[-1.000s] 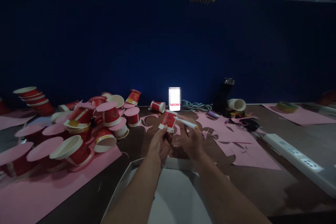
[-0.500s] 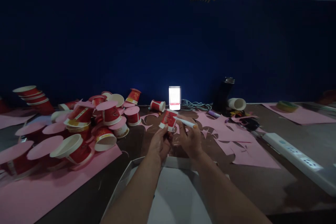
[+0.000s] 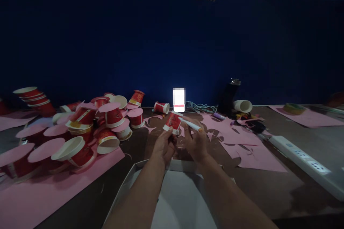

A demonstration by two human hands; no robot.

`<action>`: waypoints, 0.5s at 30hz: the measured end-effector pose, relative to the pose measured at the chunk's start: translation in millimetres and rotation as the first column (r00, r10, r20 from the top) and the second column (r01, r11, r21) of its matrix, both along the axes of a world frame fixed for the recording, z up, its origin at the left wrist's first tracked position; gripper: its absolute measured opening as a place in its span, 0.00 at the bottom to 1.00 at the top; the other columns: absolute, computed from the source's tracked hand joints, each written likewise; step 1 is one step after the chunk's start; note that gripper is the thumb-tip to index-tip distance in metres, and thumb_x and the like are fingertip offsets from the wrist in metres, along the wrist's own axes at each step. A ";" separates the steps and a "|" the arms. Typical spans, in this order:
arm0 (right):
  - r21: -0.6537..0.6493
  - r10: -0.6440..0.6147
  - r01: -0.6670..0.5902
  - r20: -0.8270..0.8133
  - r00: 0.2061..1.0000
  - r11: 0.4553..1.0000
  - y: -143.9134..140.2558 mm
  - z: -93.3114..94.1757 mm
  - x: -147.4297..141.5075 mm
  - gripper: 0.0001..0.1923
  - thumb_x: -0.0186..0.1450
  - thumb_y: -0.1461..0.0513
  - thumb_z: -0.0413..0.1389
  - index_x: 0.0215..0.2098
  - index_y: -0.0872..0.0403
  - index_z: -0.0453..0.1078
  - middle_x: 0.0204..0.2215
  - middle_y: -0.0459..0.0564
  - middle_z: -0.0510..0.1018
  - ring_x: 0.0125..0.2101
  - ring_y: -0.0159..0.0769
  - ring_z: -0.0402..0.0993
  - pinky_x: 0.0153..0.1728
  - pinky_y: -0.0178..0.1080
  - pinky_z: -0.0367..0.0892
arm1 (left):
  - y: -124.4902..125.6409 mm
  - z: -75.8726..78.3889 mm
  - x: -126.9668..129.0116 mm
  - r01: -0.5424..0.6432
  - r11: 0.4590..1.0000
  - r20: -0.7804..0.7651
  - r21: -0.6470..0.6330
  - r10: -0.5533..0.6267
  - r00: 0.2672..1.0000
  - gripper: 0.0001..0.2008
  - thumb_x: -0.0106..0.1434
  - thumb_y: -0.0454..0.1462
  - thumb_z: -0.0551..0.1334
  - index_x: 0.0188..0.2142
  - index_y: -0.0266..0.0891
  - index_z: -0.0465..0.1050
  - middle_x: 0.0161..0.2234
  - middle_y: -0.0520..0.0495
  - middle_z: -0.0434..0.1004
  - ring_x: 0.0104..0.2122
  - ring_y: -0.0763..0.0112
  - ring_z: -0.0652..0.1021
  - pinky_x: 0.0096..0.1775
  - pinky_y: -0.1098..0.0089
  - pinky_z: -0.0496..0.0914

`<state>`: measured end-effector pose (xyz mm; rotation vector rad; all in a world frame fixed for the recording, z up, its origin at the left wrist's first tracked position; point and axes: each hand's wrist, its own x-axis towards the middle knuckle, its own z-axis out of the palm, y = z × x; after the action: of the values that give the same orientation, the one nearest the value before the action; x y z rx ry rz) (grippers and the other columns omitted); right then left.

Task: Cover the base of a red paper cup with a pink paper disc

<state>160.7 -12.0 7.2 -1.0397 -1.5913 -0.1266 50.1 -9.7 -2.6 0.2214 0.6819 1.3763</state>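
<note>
A small red and white paper cup is pinched by my left hand, upside down and tilted, near the middle of the view. My right hand grips a white marker-like pen with an orange end. The pen's far tip points left to the cup's upper right side; whether it touches cannot be made out. Below my forearms lies an open white box. To the left are many red paper cups, several topped with pink paper discs.
A lit phone stands against the blue partition. Pink paper scraps, a purple pen, a dark bottle, a white cup and a power strip are on the right. Yellow-green tape lies farther right.
Almost nothing differs. My hands, the cup and the pen keep nearly the same place, with only a very slight shift of the pen.
</note>
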 end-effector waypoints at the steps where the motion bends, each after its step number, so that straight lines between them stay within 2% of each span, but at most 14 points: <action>1: -0.003 -0.010 0.010 0.003 1.000 1.000 0.0 0.1 0.4 0.12 0.67 0.60 0.50 0.45 0.49 0.73 0.40 0.52 0.79 0.43 0.41 0.73 0.47 0.46 0.65 | 0.1 -0.1 0.2 0.003 1.000 -0.005 0.002 -0.003 1.000 0.04 0.61 0.27 0.58 0.31 0.32 0.70 0.22 0.51 0.71 0.18 0.83 0.69 0.21 0.82 0.66; 15: 0.031 -0.081 0.080 0.035 0.996 0.996 2.1 -1.5 2.3 0.13 0.67 0.61 0.50 0.46 0.52 0.73 0.40 0.53 0.79 0.43 0.41 0.73 0.45 0.46 0.64 | 0.7 -4.6 1.8 -0.010 1.000 -0.071 0.023 0.011 0.997 0.04 0.60 0.27 0.59 0.30 0.32 0.71 0.20 0.52 0.70 0.17 0.83 0.68 0.21 0.82 0.65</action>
<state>163.1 -9.9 5.7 -1.0846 -1.5758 -0.2241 51.9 -9.0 -7.2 0.2861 0.7275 1.3920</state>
